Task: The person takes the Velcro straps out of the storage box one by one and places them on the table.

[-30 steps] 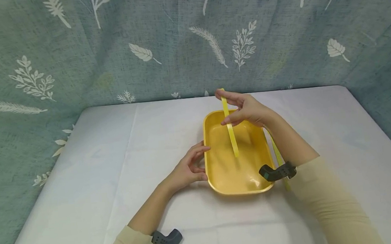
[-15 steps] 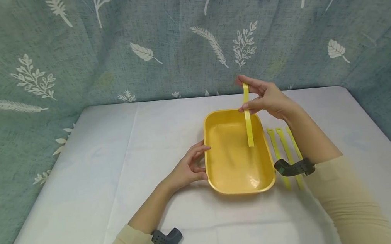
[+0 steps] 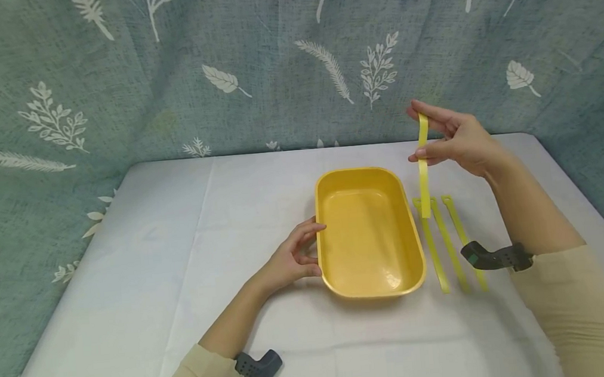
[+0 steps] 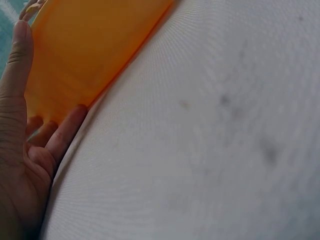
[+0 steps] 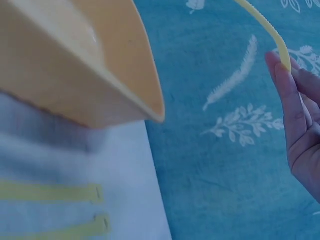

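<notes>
My left hand [image 3: 289, 258] holds the left side of a yellow plastic tray [image 3: 325, 252], a fingertip over its rim and other fingers against the outer wall in the left wrist view. Beyond the tray's far right corner, my right hand [image 3: 456, 139] pinches a yellow cable tie [image 3: 424, 187] up in the air. It hangs down between thumb and fingers; the right wrist view shows its fine-toothed edge [image 5: 265, 22]. Below it, several similar cable ties [image 3: 450, 247] lie side by side on the cloth, right of the tray, heads toward the back. Nothing lies inside the tray.
A white cloth [image 3: 228, 207] covers the table, with a faint crease on its left. Behind the table's far edge hangs a green-blue curtain [image 3: 269, 65] with white leaf prints. Dark wrist devices [image 3: 258, 366] sit on both sleeves.
My right hand has moved right and slightly up with the cable tie, from over the tray to beyond its right side. The cable ties lying there have come into view. My left hand stays put.
</notes>
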{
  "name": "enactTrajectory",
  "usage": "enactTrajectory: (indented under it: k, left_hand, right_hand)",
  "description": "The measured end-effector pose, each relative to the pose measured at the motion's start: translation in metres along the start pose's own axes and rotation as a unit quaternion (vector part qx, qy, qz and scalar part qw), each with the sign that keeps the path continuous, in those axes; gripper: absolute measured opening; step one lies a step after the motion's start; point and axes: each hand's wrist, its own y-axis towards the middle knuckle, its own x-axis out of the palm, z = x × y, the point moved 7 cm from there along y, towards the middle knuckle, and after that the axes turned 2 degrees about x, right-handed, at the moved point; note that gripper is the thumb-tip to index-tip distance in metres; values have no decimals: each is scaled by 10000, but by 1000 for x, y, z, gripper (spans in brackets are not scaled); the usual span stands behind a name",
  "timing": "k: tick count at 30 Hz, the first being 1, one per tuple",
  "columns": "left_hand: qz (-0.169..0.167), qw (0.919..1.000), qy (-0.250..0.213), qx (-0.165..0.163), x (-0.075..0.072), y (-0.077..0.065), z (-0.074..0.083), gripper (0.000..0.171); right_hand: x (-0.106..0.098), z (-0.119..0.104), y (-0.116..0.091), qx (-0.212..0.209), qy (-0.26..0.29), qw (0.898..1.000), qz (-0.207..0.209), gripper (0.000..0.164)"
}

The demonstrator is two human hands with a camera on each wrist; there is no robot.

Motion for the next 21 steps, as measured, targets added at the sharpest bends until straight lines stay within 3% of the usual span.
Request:
enactTrajectory:
  k: [10,21]
  left_hand:
    - [-41,10000,-35,-25,0,1,0,94]
    - [-22,9999,-127,-3,0,0,-1,97]
  right_hand:
    - [-17,6,-28,204,-1161,9930,58,85]
    - [-48,22,-69,494,-1909,9800,264,86]
